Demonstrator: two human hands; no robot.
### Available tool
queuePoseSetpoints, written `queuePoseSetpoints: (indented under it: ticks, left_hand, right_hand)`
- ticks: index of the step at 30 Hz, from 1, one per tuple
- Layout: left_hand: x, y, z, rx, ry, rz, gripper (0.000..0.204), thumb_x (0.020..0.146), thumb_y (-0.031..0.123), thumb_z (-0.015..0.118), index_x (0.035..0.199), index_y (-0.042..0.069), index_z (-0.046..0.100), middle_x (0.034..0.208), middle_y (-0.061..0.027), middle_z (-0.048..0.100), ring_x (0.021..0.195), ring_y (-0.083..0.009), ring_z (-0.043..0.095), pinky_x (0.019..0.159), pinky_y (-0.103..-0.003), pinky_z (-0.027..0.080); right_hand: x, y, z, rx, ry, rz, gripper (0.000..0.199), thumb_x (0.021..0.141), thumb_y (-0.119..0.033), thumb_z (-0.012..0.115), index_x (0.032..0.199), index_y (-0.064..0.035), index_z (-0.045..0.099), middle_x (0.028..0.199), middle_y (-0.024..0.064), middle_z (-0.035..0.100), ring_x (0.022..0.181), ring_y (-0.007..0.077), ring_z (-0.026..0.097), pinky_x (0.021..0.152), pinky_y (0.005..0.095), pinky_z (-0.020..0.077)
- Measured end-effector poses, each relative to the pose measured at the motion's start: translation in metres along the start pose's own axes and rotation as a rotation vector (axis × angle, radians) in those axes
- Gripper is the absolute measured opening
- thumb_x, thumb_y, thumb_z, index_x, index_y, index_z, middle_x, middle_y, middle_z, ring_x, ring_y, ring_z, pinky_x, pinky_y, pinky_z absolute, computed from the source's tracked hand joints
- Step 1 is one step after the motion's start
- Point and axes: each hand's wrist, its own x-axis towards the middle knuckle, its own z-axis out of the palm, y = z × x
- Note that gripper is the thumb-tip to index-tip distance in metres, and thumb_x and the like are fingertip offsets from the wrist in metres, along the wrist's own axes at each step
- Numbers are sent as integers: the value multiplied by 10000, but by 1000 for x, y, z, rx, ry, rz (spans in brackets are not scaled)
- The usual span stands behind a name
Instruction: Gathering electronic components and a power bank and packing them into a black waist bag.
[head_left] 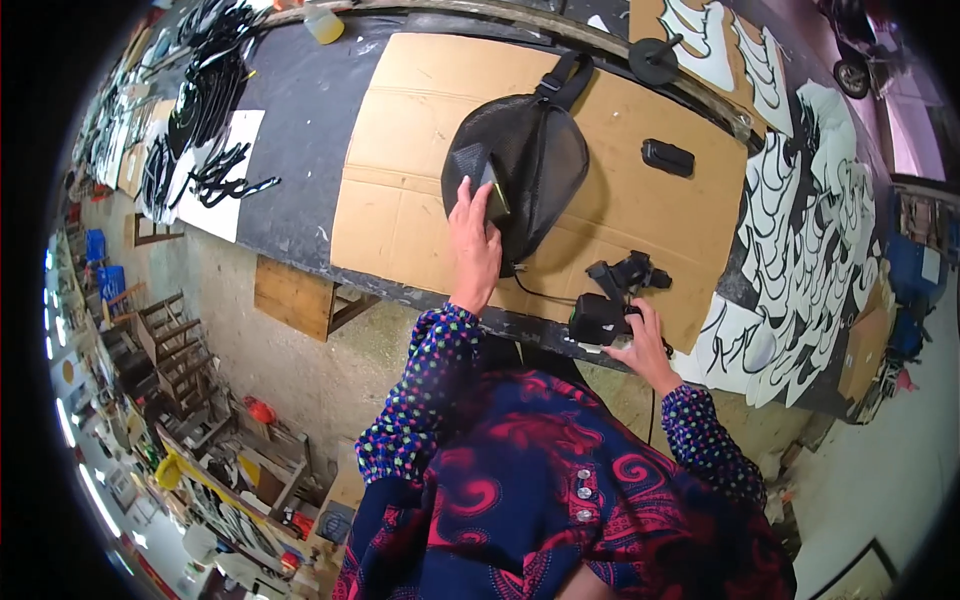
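A black mesh bag [552, 165] with a strap and buckle [567, 80] at its far end lies on a cardboard sheet [400, 110]. My left hand [474, 245] grips a dark, flat rectangular device [498, 197] with a shiny edge at the left side of the bag. Whether that device is inside the mesh or on top of it, I cannot tell. Near the table's front edge, my right hand [645, 348] is closed on a black boxy device [597, 320]. A thin black cable [540, 294] runs between the bag's near end and this box. Just beyond it sits a black bracket-like mount [628, 272].
A black oblong case [667, 158] lies on the cardboard's right side. Many white curved cut-outs [790, 250] cover the table's right end. Black strips [205, 95] are heaped at the left. A round black weight [653, 62] and a yellow-filled container [324, 25] stand along the far edge.
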Motion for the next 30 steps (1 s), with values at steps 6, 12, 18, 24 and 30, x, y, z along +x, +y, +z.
queuePoseSetpoints:
  ticks: [6,12,18,24,30]
  left_hand:
    - [4,-12,-2,-39,42,39,677,658,-164,438,1296,64,431,1368,-161,390,1185,-334,406,1022,-379,322]
    - [7,-15,-12,-80,4,9,762,593,-161,459,1316,78,434,1355,-126,424,1154,-308,439,1020,-357,338]
    - [6,-20,-19,-195,-14,-36,799,579,-171,463,1336,83,418,1361,-122,423,1107,-305,443,1010,-343,343]
    - [8,-26,-26,-302,-86,-51,794,577,-166,447,1340,52,406,1396,-121,385,1115,-303,425,1021,-333,324]
    - [15,-20,-39,-415,-104,-112,776,583,-159,439,1332,40,414,1392,-117,389,1136,-293,419,1030,-335,314]
  right_hand:
    - [27,-5,-35,224,38,177,409,633,-94,762,875,-2,446,1024,131,465,907,247,515,775,313,433]
    - [68,-62,-121,206,-78,114,376,637,-58,748,841,-14,436,1029,129,482,944,239,513,819,288,414]
    - [152,-141,-163,91,-220,-242,343,656,-7,739,830,-15,444,1078,134,461,909,254,516,755,296,438]
    - [225,-128,-103,192,-238,-309,344,644,-45,760,803,-33,456,1081,120,472,1016,259,494,877,306,386]
    - [244,-74,-52,180,-206,-209,341,648,-60,757,831,-20,472,1098,115,465,1042,259,478,891,312,381]
